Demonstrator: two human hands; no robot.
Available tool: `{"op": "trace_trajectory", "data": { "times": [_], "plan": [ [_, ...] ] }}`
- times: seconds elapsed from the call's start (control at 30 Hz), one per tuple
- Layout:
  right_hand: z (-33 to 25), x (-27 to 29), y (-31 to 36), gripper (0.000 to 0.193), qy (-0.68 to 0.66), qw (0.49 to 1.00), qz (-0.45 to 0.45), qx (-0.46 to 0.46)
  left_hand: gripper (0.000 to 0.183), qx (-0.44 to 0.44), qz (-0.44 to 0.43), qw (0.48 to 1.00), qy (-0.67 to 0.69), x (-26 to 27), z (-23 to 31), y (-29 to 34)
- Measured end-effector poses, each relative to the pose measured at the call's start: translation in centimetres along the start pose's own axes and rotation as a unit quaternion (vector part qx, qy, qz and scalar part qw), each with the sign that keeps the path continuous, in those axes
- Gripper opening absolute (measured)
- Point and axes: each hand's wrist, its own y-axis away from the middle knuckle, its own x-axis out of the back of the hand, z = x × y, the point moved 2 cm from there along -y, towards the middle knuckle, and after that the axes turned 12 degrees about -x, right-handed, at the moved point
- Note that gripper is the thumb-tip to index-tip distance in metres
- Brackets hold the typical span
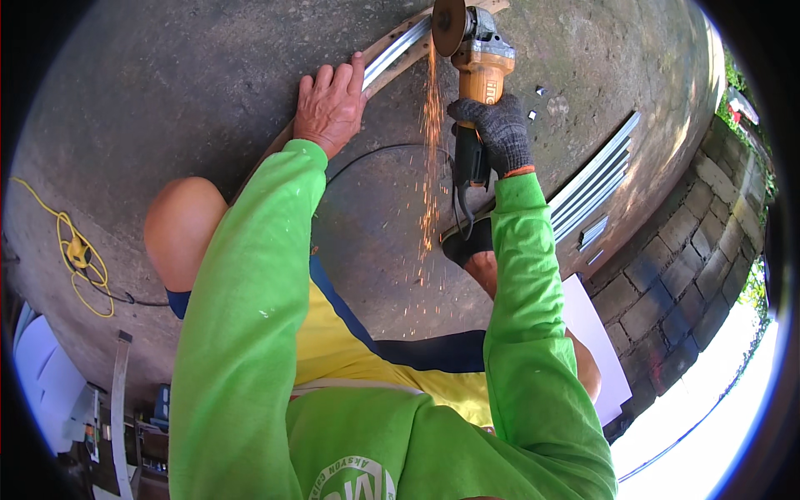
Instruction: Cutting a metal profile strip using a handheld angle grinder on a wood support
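Observation:
My right hand (pixel 497 132), in a dark grey knitted glove, grips the body of an orange and black angle grinder (pixel 483 82). Its cutting disc (pixel 448 27) meets a shiny metal channel (pixel 395 53) at the far end, and orange sparks (pixel 430 150) stream down toward me. The channel lies along a wooden plank (pixel 405 63) on the ground. My bare left hand (pixel 329 112) presses and holds the channel against the plank, left of the disc; its palm side is hidden.
Several cut metal channels (pixel 593 177) lie to the right, with shorter pieces (pixel 592 232) nearby. Small offcuts (pixel 533 115) are beside the grinder. Its black cord (pixel 375 152) crosses the concrete between my legs toward a yellow extension cord (pixel 79 250). A block wall (pixel 675 267) stands at the right.

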Motion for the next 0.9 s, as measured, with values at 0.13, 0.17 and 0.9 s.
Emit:
{"op": "trace_trajectory", "data": {
  "times": [0.13, 0.17, 0.9],
  "plan": [
    [-1.1, -0.2, 0.5, 0.047, -0.047, 0.999, -0.027, 0.006, 0.064, 0.001, 0.003, 1.0, 0.001, 0.1, 0.0, 0.0],
    [-1.4, -0.2, 0.6, 0.048, -0.063, 0.997, -0.037, 0.011, 0.064, 0.0, 0.003, 1.0, 0.001, 0.1, 0.0, 0.0],
    [0.7, -0.1, 0.1, 0.036, 0.005, 1.0, 0.002, 0.012, 0.065, 0.0, -0.006, 1.0, 0.005, 0.1, 0.0, -0.1]
  ]
}}
